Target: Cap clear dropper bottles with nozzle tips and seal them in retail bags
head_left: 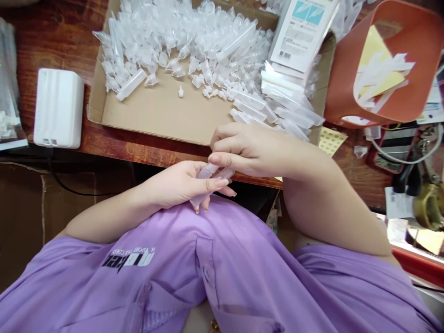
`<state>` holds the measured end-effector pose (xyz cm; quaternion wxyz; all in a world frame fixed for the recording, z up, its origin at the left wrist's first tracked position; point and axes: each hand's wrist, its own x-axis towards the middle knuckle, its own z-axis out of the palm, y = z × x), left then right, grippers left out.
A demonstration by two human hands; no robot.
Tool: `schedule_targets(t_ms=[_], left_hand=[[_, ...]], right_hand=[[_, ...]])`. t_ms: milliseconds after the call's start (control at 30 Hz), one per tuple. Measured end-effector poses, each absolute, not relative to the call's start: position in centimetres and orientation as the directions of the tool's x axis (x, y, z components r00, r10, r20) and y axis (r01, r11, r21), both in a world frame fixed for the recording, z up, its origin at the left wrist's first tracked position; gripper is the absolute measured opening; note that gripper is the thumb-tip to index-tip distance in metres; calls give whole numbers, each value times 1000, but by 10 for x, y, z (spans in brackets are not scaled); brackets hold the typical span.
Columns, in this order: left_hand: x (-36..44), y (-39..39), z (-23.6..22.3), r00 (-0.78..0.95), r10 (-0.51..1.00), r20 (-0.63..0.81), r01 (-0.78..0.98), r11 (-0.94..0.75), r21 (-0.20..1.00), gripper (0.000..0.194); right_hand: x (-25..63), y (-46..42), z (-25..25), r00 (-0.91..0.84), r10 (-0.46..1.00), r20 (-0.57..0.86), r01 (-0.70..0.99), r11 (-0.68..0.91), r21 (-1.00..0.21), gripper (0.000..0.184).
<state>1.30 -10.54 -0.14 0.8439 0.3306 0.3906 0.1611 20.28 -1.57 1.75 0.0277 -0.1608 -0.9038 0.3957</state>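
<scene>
My left hand (185,182) is closed around a small translucent plastic dropper bottle (205,173) above my lap. A second translucent piece (226,173) shows beside it between my fingers; its kind is partly hidden. My right hand (239,147) reaches across from the right, with thumb and fingers pinched at the upper end of the bottle. Whatever small part lies under those fingertips is covered. Just beyond both hands is a shallow cardboard tray (149,118) with many loose clear caps and dropper tips (208,37). Several empty bottles (249,104) lie at its near right side.
An orange bin (342,88) with paper scraps stands at the right. A stack of printed packets (298,41) leans in the tray. The white device (58,108) with a black cable sits left. Scissors, tape (428,208) and a white cable lie far right on the wooden table (114,155).
</scene>
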Motion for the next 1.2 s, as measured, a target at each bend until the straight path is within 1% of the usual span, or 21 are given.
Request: schedule_targets(t_ms=[133,200,300,400,467,600,767,833,900,967,1000,1033,1067,1100,1133,1167,1200], left_hand=[[14,-106,-2,632,527,-568,-5,736,677,34],[14,-106,-4,632,505,-587,16,749,662,35],[14,-107,-6,643,509,-572,-5,750,662,37],[13,-108,-6,647,541,-538,-47,733,679,37],[14,-108,-4,653,534,-537,-40,733,679,36],[15,-109,-4,647,521,-557,-19,741,671,36],[18,-111,-9,636,514,-576,-48,771,635,38],[20,-109,-10,629,511,-586,-76,790,608,36],[22,-105,-7,610,518,-599,-136,813,566,28],[23,-100,-2,588,530,-611,-222,832,508,22],[23,-97,2,579,535,-615,-268,837,476,20],[24,-94,6,567,543,-619,-313,837,448,19],[25,-91,9,551,554,-624,-356,833,424,19],[25,-88,13,528,568,-631,-397,822,408,19],[27,-86,15,501,583,-639,-433,808,399,19],[28,-84,18,472,600,-647,-461,793,399,18],[31,-82,19,441,616,-653,-483,776,407,16]], right_hand=[[204,-16,18,-953,301,-22,214,623,-752,37],[203,-16,16,-958,283,-36,216,639,-738,32],[201,-16,12,-955,289,-68,244,637,-731,36],[202,-17,10,-949,313,-35,227,605,-763,34],[203,-17,10,-953,301,-22,208,602,-771,33],[202,-18,11,-964,263,-28,198,648,-735,30],[196,-20,7,-965,245,-89,235,672,-702,38],[195,-21,4,-957,268,-106,264,665,-699,39],[194,-24,1,-926,369,-79,312,631,-710,38],[195,-30,-1,-805,593,2,381,520,-764,37],[196,-34,-2,-683,728,53,391,426,-816,39],[198,-39,-3,-516,851,99,362,322,-875,39],[200,-45,-4,-334,935,121,300,227,-927,37],[202,-52,-5,-179,977,112,215,150,-965,32],[205,-59,-6,-86,993,78,127,89,-988,28],[208,-66,-7,-62,998,25,58,29,-998,28],[211,-72,-8,-96,995,-41,20,-40,-999,31]])
